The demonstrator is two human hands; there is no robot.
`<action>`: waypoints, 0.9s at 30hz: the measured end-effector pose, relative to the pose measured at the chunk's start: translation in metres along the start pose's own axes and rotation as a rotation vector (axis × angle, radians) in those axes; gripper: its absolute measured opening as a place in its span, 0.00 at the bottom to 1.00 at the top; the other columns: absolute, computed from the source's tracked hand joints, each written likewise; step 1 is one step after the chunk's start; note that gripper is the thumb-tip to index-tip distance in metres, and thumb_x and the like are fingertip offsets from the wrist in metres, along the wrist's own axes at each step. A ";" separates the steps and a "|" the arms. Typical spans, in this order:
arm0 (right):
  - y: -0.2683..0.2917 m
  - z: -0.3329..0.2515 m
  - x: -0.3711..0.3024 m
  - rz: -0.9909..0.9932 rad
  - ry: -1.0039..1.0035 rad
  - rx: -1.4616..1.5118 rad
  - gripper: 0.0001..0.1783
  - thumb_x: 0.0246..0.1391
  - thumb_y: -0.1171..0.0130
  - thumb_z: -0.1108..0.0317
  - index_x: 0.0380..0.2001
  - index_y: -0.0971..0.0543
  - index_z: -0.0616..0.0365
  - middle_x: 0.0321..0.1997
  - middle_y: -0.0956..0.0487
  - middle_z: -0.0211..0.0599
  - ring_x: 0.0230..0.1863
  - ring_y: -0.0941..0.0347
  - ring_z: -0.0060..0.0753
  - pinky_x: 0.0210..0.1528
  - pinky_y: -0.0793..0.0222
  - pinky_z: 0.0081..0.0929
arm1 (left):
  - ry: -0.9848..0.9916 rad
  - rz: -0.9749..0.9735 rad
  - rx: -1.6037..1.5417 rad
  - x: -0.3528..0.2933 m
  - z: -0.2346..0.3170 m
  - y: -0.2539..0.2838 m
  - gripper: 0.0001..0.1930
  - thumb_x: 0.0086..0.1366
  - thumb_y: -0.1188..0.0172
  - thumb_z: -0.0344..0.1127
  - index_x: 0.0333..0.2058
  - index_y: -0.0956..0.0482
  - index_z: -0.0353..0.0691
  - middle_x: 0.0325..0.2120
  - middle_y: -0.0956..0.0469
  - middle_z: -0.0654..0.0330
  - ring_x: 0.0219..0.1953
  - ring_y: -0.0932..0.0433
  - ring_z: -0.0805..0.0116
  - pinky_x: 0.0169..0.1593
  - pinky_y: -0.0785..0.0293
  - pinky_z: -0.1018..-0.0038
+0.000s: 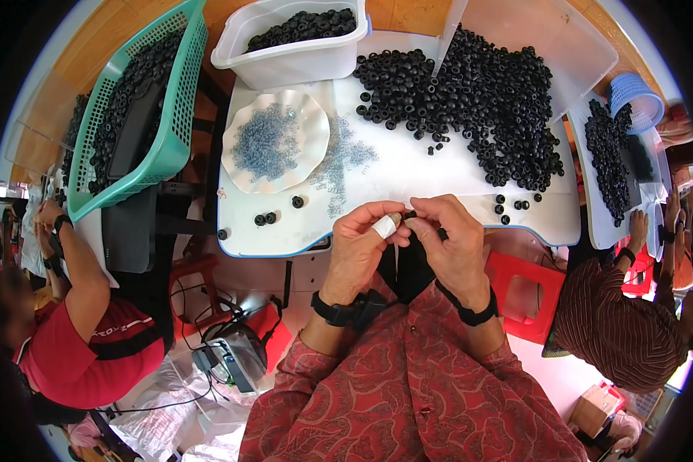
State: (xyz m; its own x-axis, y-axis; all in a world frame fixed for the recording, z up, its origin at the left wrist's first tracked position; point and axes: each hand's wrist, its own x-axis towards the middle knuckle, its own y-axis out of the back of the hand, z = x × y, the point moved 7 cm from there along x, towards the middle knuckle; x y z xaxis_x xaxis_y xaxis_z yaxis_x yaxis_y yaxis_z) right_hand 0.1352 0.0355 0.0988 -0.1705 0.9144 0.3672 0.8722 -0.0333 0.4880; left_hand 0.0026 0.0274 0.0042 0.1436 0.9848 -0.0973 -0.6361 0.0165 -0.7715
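Observation:
Just past the table's front edge, my two hands meet fingertip to fingertip. My left hand (353, 250) is closed in a pinch, with white tape (385, 225) wrapped round one finger. My right hand (460, 242) pinches from the other side. Between the fingertips is a small black round part (409, 216), mostly covered by the fingers. Ahead on the white table (408, 173) lies a big heap of similar black round hollow parts (508, 108). A scalloped white plate (239, 173) holds many tiny translucent bluish pieces (266, 138), and more lie scattered beside it.
A white tub (285, 73) of black parts stands at the back, and a green basket (179, 131) at the left. A clear bin (562, 46) lies tipped behind the heap. Red stools (527, 296) and co-workers (92, 346) flank me. Several loose black parts (266, 219) sit near the front edge.

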 end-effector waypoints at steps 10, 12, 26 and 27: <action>-0.003 0.012 0.001 -0.014 -0.110 0.165 0.09 0.52 0.35 0.82 0.37 0.18 0.62 0.35 0.22 0.35 0.34 0.21 0.26 0.35 0.25 0.21 | 0.013 -0.002 0.019 -0.001 0.004 0.000 0.11 0.69 0.44 0.23 0.49 0.21 0.27 0.39 0.18 0.52 0.37 0.17 0.66 0.41 0.18 0.72; -0.003 0.015 -0.001 0.014 -0.141 0.230 0.09 0.51 0.35 0.82 0.37 0.17 0.62 0.35 0.22 0.33 0.34 0.22 0.24 0.36 0.26 0.20 | 0.001 -0.011 -0.006 -0.001 0.004 -0.002 0.12 0.70 0.45 0.23 0.49 0.22 0.28 0.40 0.18 0.53 0.37 0.18 0.67 0.41 0.18 0.73; -0.007 0.032 -0.006 0.066 -0.233 0.504 0.09 0.48 0.30 0.81 0.35 0.16 0.63 0.35 0.22 0.31 0.36 0.26 0.20 0.37 0.30 0.16 | 0.004 -0.055 -0.132 0.000 -0.001 0.001 0.14 0.71 0.45 0.27 0.53 0.24 0.29 0.38 0.21 0.58 0.40 0.19 0.67 0.44 0.17 0.70; -0.008 0.032 -0.007 0.064 -0.231 0.498 0.09 0.48 0.30 0.81 0.35 0.16 0.63 0.35 0.23 0.31 0.36 0.26 0.20 0.38 0.30 0.16 | 0.007 -0.056 -0.138 0.000 -0.002 0.001 0.14 0.71 0.45 0.27 0.53 0.24 0.29 0.38 0.22 0.58 0.40 0.19 0.67 0.44 0.17 0.71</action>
State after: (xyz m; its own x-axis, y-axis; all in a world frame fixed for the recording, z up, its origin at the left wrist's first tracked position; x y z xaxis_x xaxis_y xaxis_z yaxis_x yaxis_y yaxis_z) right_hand 0.1443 0.0425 0.0672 -0.0537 0.9834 0.1732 0.9985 0.0517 0.0158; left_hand 0.0030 0.0274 0.0021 0.1817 0.9818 -0.0553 -0.5165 0.0475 -0.8550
